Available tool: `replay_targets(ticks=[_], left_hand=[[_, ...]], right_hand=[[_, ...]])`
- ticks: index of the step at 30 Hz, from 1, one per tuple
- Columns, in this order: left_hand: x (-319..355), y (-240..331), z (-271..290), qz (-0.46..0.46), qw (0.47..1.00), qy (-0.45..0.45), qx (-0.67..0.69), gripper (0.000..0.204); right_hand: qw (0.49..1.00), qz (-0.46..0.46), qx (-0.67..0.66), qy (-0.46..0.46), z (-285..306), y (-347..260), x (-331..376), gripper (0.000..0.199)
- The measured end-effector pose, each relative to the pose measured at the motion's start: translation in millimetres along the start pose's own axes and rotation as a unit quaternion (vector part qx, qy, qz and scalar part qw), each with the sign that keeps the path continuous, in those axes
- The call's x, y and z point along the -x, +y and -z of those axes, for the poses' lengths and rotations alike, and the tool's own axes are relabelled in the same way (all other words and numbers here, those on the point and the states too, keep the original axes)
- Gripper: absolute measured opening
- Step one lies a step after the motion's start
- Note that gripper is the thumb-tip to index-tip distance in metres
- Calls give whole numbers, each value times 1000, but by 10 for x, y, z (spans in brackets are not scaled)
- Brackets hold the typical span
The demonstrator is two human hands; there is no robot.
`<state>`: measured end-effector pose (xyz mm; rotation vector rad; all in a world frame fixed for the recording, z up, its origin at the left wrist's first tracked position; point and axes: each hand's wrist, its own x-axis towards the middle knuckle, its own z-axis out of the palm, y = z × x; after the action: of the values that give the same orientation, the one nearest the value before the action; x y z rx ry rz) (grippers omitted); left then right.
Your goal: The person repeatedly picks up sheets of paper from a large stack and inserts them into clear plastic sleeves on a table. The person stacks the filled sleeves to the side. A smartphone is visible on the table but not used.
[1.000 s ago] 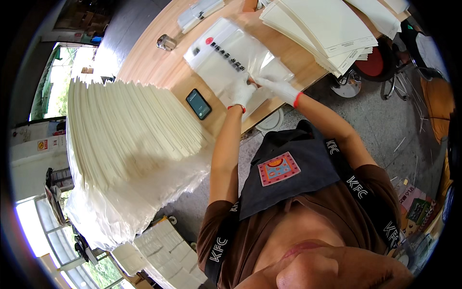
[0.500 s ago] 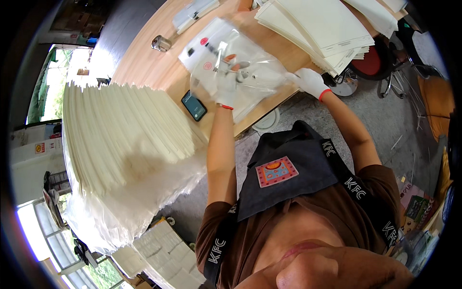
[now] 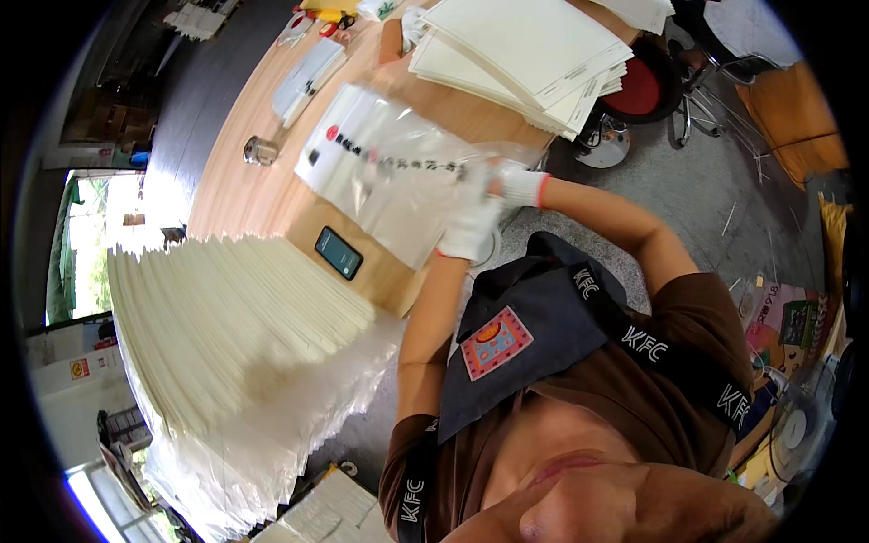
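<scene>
A clear plastic bag (image 3: 398,172) with a red round mark and a line of dark print is held over the front edge of the wooden desk (image 3: 262,181), its long axis running away to the left of the hands. The white-gloved left hand (image 3: 471,231) grips its near edge from below; the gloved right hand (image 3: 516,184) pinches it just above. A dark phone (image 3: 339,252) lies at the desk's near corner, a stack of cream sheets (image 3: 534,50) at the far edge.

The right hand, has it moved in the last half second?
Yes. The right hand pulled back from the table edge to meet the left hand over the clear bag.
</scene>
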<state>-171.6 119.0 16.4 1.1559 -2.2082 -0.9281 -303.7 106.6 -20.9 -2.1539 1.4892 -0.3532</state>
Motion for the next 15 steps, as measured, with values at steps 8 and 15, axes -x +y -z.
replay_targets(ticks=[8,15], left_hand=[[-311,-560,21,13,994,64,90,27],[-879,-401,-411,33,944,12,327,28]], right_hand=[[949,34,251,185,954,1249,369,39],[911,108,361,168,1134,1451,191,16]])
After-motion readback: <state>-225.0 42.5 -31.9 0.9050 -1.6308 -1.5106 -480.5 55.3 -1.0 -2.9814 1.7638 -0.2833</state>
